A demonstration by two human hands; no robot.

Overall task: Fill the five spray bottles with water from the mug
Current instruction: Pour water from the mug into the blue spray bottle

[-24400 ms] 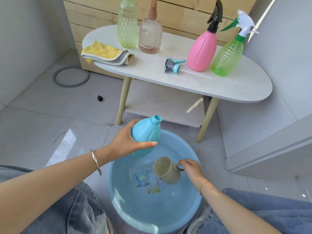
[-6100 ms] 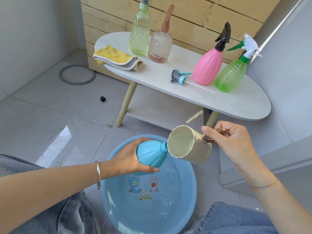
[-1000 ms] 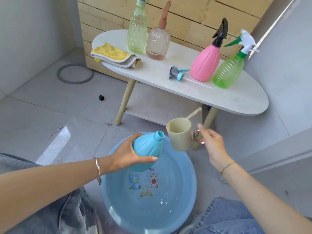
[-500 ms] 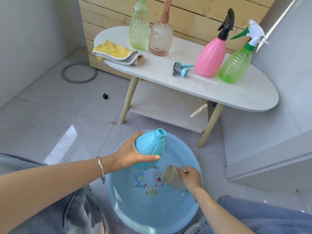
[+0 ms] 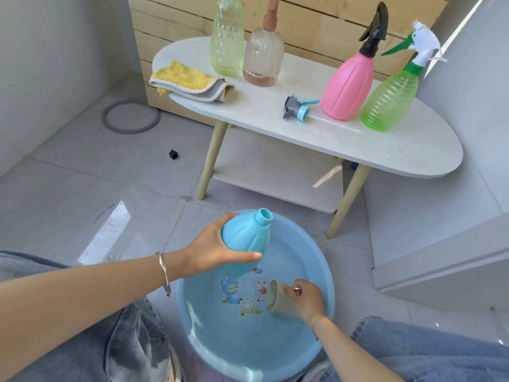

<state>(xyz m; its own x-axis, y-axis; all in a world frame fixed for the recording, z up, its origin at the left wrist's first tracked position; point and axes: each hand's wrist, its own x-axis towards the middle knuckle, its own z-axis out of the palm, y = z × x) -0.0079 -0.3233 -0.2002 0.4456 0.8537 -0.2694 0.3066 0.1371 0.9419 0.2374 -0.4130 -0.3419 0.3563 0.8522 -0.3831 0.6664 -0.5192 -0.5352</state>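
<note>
My left hand (image 5: 212, 253) grips an open blue bottle (image 5: 246, 238), held nearly upright over the far side of a blue basin (image 5: 316, 252) of water. My right hand (image 5: 307, 299) holds a beige mug (image 5: 279, 301) by its handle, tipped on its side low in the basin. On the white table (image 5: 399, 150) stand a pale green bottle (image 5: 226, 37), a ribbed clear bottle (image 5: 263, 53), a pink bottle (image 5: 348, 84) and a bright green bottle (image 5: 389, 102). The blue bottle's spray head (image 5: 297, 108) lies loose beside the pink one.
A yellow cloth (image 5: 188, 81) lies folded at the table's left end. A grey ring (image 5: 130, 115) and a small black cube (image 5: 173, 154) sit on the tiled floor. My knees in jeans flank the basin; a white ledge (image 5: 440, 260) is at right.
My right hand brought the mug down from beside the bottle's mouth into the basin and tipped it in the water. My left hand kept the blue bottle nearly still.
</note>
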